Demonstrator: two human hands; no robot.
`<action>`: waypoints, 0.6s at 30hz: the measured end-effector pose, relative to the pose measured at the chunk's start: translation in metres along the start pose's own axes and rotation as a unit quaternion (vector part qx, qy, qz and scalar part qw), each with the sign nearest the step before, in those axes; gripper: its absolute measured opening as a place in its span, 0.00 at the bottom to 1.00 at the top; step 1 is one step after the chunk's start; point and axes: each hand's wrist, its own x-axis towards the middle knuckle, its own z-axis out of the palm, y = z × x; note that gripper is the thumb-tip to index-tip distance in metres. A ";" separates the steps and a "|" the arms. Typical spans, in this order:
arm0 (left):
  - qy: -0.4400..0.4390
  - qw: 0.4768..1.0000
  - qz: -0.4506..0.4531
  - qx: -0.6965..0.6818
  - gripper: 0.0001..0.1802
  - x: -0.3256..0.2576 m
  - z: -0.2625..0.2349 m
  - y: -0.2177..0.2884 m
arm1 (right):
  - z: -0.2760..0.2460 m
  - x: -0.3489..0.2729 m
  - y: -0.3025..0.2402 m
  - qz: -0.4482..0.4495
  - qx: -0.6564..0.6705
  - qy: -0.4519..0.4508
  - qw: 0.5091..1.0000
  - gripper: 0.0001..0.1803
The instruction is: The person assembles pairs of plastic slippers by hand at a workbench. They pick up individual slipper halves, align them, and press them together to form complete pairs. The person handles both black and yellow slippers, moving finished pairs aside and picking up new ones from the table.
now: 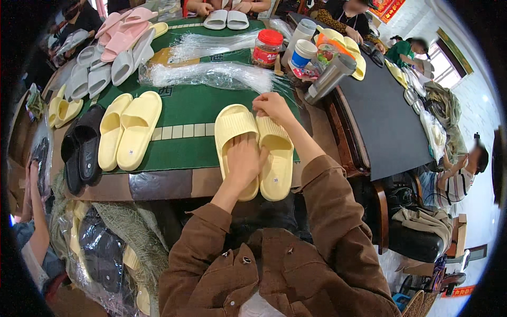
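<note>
A pair of pale yellow slippers stands side by side at the table's near edge. My left hand (244, 161) reaches into the left slipper (236, 120), fingers under its ribbed strap and thumb against the right slipper; the fingertips are hidden. At the toe of the right slipper (276, 174), my right hand (274, 108) is closed in a pinch beside the strap. What it pinches, if anything, is too fine to make out. Just behind it lies a bundle of thin clear plastic strands (211, 74), with a second bundle (219, 45) farther back.
Left of me rest another yellow pair (140, 132) and black slippers (87, 142). Grey slippers (99, 80) and pink slippers (124, 39) pile up behind. A red-lidded jar (266, 48), a paper cup (303, 54) and a steel tumbler (330, 79) stand back right. Other people work around the tables.
</note>
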 end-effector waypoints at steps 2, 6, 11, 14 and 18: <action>-0.021 1.000 -0.016 -0.009 0.20 0.000 0.000 0.000 | 0.003 -0.002 -0.008 0.020 -0.016 -0.011 1.000 0.12; -0.044 0.999 -0.019 0.003 0.20 0.001 -0.002 0.000 | 0.003 -0.002 -0.019 0.007 -0.086 -0.037 0.996 0.11; -0.017 1.000 0.000 0.012 0.20 0.000 -0.007 0.003 | 0.003 -0.011 -0.013 -0.032 0.013 0.009 0.999 0.10; 0.017 1.000 0.025 0.005 0.20 -0.004 -0.022 0.012 | -0.001 -0.020 -0.012 -0.058 0.057 0.063 0.995 0.09; 0.046 0.995 0.083 -0.012 0.12 0.004 -0.053 0.017 | -0.007 -0.030 -0.007 -0.082 0.128 0.070 0.986 0.11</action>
